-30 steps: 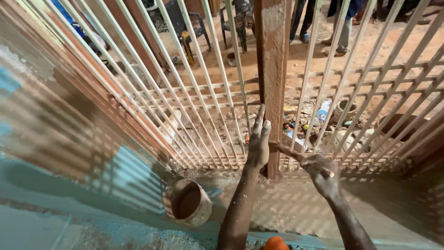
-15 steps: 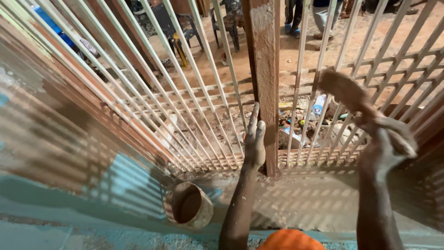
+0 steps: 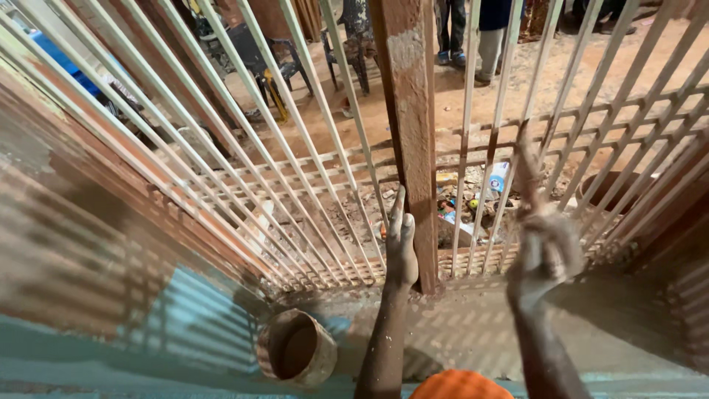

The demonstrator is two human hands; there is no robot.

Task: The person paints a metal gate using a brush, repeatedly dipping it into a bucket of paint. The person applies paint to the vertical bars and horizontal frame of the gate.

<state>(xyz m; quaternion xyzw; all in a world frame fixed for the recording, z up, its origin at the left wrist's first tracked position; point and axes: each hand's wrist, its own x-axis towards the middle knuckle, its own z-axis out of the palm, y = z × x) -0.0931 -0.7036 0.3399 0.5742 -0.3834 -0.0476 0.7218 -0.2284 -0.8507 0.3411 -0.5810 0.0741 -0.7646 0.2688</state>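
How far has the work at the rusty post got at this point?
Done: wet grey mortar covers the ledge by the rusty post. In hand: left hand flat on the post, right hand raised with a blurred tool. Left: the post itself looks uncoated; a container stands near.

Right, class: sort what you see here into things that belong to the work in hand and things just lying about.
In use:
left hand flat on the rusty post
right hand, blurred, gripping a brush-like tool
paint tin

Lying about:
rubbish beyond the white bars
dark chair
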